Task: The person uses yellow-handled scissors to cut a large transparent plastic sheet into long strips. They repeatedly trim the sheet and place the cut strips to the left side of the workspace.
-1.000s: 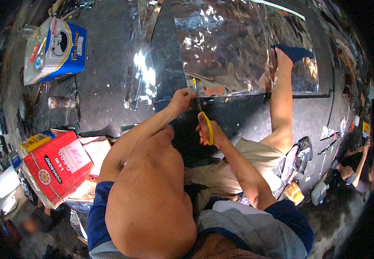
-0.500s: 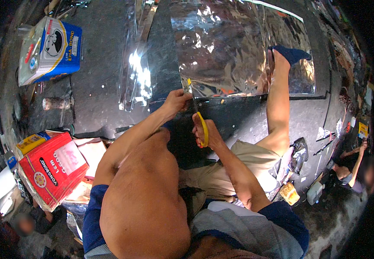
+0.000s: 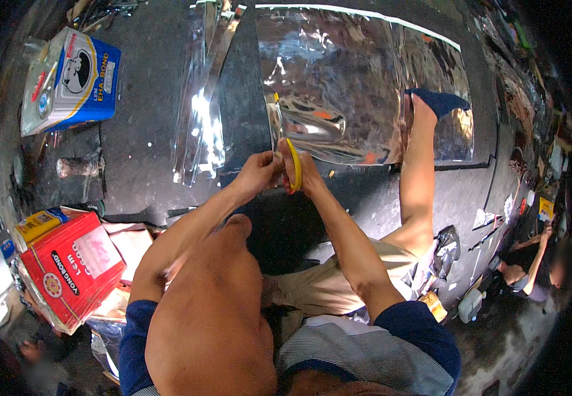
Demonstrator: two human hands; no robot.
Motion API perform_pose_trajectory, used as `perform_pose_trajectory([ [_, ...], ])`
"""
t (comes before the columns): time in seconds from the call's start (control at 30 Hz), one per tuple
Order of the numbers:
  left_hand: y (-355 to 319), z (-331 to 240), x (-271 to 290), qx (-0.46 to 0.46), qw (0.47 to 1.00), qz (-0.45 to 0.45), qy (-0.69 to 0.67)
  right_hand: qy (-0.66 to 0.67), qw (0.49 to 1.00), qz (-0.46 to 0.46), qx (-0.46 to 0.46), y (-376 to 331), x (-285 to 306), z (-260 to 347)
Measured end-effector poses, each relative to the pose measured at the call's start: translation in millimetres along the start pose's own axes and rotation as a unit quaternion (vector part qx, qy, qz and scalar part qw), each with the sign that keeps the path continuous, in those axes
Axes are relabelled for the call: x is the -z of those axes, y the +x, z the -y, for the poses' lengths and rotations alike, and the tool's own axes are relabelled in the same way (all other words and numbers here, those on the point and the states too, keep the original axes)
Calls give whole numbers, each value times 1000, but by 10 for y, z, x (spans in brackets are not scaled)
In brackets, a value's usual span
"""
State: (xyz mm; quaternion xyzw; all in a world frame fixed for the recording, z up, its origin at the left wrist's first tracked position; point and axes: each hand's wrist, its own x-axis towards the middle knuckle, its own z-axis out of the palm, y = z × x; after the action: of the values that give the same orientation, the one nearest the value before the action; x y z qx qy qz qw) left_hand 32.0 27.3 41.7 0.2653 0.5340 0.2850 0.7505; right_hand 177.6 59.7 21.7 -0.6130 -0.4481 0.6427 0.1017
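Though underfoot, sheet (image 3: 358,69) near strips (image 3: 199,129)

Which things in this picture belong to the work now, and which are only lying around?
Seem to belong:
scissors, in the right hand
shiny sheet, its edge by the scissors
perhaps the shiny strips

Seem only lying around:
blue can
red box
black plastic bag

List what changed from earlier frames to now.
The right hand pushed the scissors forward along the left edge of the reflective sheet, ending right beside the left hand. No visible grab or release. Unchanged: scissors in right hand, left hand near the sheet's corner, socked foot on the sheet.
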Motion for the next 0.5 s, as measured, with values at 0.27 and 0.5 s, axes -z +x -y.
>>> perform_pose_trajectory([
  [0.27,-145,-151,-41,-13,1000,24,-4,-324,904,-24,277,700,204,351],
  [0.5,-346,-333,-33,-37,998,43,42,-277,936,-50,210,1364,282,900],
])
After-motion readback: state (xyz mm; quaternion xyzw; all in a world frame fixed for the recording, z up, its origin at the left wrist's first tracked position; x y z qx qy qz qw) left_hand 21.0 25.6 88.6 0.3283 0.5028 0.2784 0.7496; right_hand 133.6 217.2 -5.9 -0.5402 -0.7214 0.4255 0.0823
